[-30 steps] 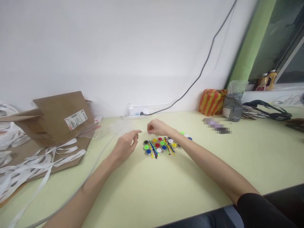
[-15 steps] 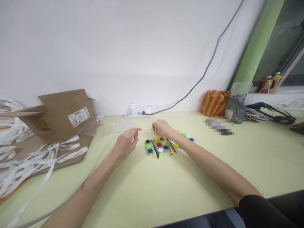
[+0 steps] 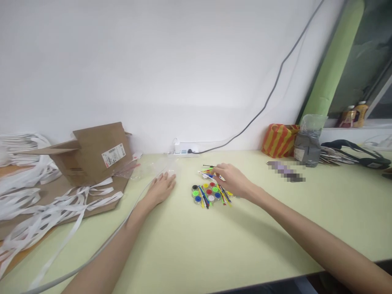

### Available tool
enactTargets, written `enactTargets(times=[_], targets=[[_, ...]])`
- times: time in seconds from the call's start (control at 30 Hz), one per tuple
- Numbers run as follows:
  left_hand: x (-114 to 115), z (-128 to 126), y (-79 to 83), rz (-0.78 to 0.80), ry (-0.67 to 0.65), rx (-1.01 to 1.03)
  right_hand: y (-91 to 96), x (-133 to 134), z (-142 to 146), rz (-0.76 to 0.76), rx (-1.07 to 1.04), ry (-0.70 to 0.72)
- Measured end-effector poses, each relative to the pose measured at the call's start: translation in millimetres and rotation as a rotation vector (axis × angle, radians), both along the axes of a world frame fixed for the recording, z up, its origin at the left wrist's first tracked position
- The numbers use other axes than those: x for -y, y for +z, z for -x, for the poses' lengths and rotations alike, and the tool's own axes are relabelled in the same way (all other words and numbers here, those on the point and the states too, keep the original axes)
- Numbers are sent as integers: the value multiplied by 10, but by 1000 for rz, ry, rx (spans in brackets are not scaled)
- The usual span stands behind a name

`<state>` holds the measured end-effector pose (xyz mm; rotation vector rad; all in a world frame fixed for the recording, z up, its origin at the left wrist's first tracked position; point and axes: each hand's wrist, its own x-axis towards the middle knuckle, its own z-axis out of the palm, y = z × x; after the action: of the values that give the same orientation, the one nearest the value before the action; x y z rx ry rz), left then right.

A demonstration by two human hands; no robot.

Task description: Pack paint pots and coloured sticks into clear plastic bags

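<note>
My left hand (image 3: 161, 188) lies palm down on the table, fingers spread, at the edge of a clear plastic bag. My right hand (image 3: 229, 178) is bent over a small pile of thin coloured plastic sticks (image 3: 206, 174), its fingers closed around the ends of some of them; how many is hidden. A black stick juts left from that hand. Just nearer to me lie several small round pieces with coloured caps, including a red one (image 3: 209, 191) and a blue one (image 3: 198, 199). Two bundles of sticks (image 3: 204, 197) lie among them, the right one partly under my right hand.
At left, an open cardboard box (image 3: 98, 151) stands behind tangled white straps (image 3: 70, 204). A grey cable (image 3: 101, 247) runs under my left forearm. A power strip (image 3: 183, 152) sits by the wall. A striped bag (image 3: 278, 141) and a grey bag (image 3: 307, 149) stand at back right.
My left hand has come down flat on the table with its fingers spread. My right hand has shifted right and now covers the far sticks. The view has shifted slightly.
</note>
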<state>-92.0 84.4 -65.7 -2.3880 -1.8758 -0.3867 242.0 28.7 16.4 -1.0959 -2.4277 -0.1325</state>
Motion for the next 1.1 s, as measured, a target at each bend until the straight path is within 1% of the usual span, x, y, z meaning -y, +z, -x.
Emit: enactTargets(times=[0.07, 0.13, 0.23, 0.33, 0.47, 0.53, 0.63, 0.73, 0.87, 0.97, 1.1], targets=[[14, -7, -6, -6, -28, -5, -181, 40, -121, -9, -122, -37], [42, -32, 3, -25, -58, -7, -317, 48, -210, -26, -255, -70], [109, -130, 67, -72, -109, -24, -400, 57, -265, -89, -393, -83], [222, -330, 220, -261, -224, -48, -389, 90, -249, -153, -486, -82], [439, -657, 464, -443, -427, -16, -401, 100, -212, -161, -519, -72], [537, -760, 541, -563, -515, 42, -434, 77, -211, -137, -529, -78], [623, -793, 590, -695, -603, 64, -465, 46, -224, -147, -582, -92], [650, -755, 608, -739, -657, 15, -435, 64, -235, -189, -660, -82], [678, -753, 630, -739, -668, -18, -362, 141, -225, -163, -668, -4], [735, -807, 659, -726, -706, -64, -349, 168, -197, -99, -665, 16], [829, -894, 706, -825, -805, -117, -354, 161, -157, 38, -694, -17]])
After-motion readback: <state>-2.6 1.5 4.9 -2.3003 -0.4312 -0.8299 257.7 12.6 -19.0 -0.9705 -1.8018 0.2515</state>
